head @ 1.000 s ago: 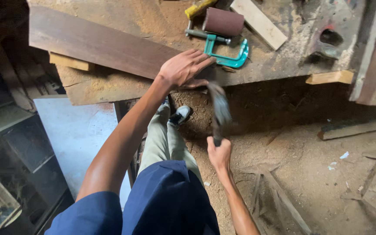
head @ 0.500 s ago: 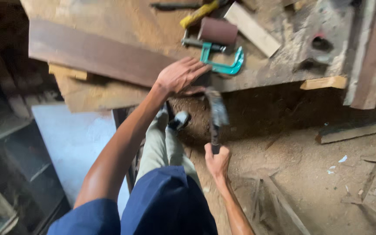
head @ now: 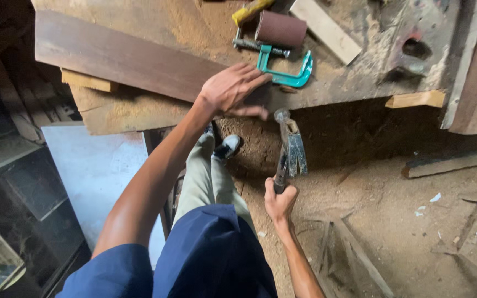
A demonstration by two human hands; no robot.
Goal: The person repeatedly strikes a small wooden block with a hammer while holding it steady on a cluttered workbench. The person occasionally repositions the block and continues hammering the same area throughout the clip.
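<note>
Gripping a claw hammer (head: 289, 148) by the lower end of its handle, the right hand (head: 280, 203) is closed in a full fist below the bench edge. The hammer's long axis runs near to far, almost upright in view, with the head at the far end close to the bench edge and just beside the left thumb. The left hand (head: 232, 88) lies palm down, fingers fairly spread, pressing on the right end of a dark plank (head: 122, 58) that runs left to right along the workbench (head: 360, 83). Just beyond the fingertips lies a teal C-clamp (head: 285, 70), with a brown sanding roll (head: 280, 28) and a pale wood strip (head: 327, 31) farther back. Sawdust covers the floor (head: 393, 209) below. The person's legs and one shoe (head: 227, 148) stand left of the hammer.
</note>
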